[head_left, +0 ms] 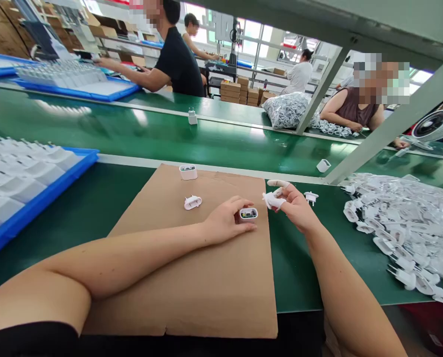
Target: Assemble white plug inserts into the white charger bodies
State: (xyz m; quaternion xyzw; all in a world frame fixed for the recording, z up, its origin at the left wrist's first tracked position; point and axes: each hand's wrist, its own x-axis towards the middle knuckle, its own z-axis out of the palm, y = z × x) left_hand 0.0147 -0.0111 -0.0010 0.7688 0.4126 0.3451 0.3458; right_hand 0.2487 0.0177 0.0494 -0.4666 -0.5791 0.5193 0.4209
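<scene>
My left hand rests on a brown cardboard sheet and grips a white charger housing, its open end with the circuit board facing me. Just to its right, my right hand, with white finger cots on the fingertips, pinches a white plug cap. Further back on the cardboard lie another white housing and a loose plug cap. One more plug cap sits on the green table beyond my right hand.
A heap of white plug caps covers the table at right. A blue tray of white housings stands at left. Beyond runs a green conveyor belt carrying single housings. Other people sit at the far side. A grey frame strut crosses diagonally.
</scene>
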